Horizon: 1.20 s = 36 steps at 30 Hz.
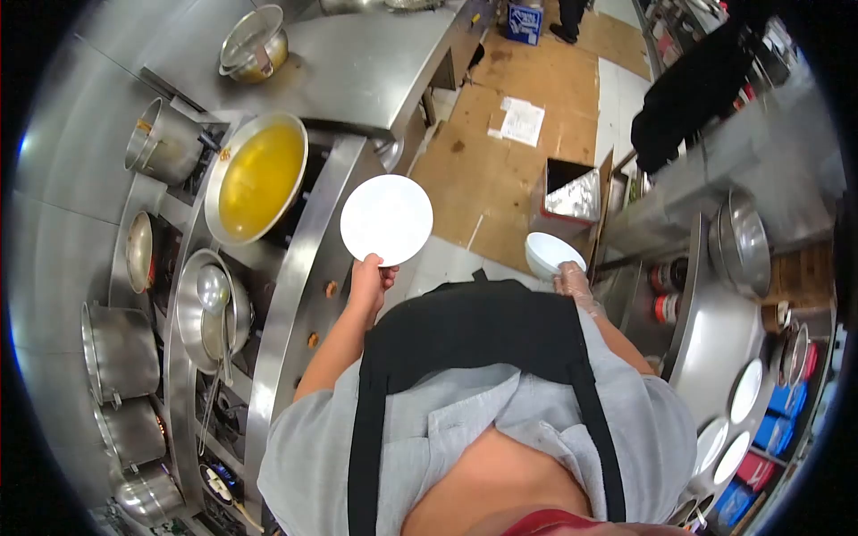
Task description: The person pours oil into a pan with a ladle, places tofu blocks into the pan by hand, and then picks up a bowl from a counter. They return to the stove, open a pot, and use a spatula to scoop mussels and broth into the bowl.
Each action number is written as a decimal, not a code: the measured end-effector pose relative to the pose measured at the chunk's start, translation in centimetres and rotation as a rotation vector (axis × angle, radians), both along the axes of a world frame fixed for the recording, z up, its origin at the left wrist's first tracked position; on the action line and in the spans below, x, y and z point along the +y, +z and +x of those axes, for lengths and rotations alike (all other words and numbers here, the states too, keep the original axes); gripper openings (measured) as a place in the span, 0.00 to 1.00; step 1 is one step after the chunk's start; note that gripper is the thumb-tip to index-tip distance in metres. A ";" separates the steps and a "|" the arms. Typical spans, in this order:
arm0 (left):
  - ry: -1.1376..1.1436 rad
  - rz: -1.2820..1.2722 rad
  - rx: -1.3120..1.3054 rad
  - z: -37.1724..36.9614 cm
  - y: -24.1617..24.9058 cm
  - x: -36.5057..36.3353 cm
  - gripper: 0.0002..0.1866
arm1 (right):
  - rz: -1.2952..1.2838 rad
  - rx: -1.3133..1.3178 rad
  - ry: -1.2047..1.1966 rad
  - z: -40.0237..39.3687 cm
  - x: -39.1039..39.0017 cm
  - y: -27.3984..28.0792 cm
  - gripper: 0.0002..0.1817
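My left hand (pixel 368 282) grips the near rim of a round white plate (pixel 386 220), thumb on its upper face. The plate is held in front of me, just off the steel edge of the stove. My right hand (pixel 574 284), in a clear plastic glove, is closed on the rim of a white bowl (pixel 547 254). That bowl is tilted, its inside facing up and away from me. Left of the plate, a wide pan of yellow oil (pixel 262 179) sits on the stove. Below it a wok (pixel 192 313) holds a ladle (pixel 213 288).
Steel pots (pixel 123 353) line the left wall. A colander (pixel 255 43) stands on the steel counter (pixel 357 71). On the right, several white plates (pixel 746 390) rest on a counter. A square tin (pixel 572 195) stands on the cardboard-covered floor (pixel 474 170). A person's foot (pixel 563 33) shows far ahead.
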<state>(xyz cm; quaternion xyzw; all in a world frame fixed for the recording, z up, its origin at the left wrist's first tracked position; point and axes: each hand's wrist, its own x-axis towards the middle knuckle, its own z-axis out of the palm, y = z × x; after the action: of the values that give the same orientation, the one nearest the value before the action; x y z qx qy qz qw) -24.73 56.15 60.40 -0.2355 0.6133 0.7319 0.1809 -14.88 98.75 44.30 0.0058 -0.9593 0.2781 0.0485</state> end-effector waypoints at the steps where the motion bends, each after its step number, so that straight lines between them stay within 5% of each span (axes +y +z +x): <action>1: 0.058 0.010 0.037 -1.1 0.8 0.8 0.17 | -0.031 0.023 0.046 -2.5 -0.1 1.4 0.12; 3: 0.071 0.028 0.062 -3.5 2.3 2.0 0.17 | 0.014 0.027 0.116 -7.7 -1.3 6.4 0.12; 14: 0.214 0.121 0.221 -22.5 2.5 2.5 0.13 | -0.080 0.511 0.423 -34.1 -5.7 16.1 0.13; 19: 0.302 0.181 0.179 -30.7 2.3 3.1 0.13 | -0.058 0.538 0.545 -44.5 -7.4 20.9 0.13; 29: 0.429 0.214 0.116 -40.8 0.3 4.4 0.13 | 0.065 0.546 0.684 -63.5 -10.0 19.3 0.10; 36: 0.714 0.198 0.069 -47.5 -0.4 7.9 0.13 | 0.188 0.571 1.013 -76.7 -10.6 17.0 0.09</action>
<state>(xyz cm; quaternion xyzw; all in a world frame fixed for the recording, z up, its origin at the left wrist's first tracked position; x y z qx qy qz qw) -72.23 64.01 60.02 -0.3910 0.4245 0.8123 -0.0845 -91.57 88.13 61.28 0.5425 -0.8064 0.1676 0.1653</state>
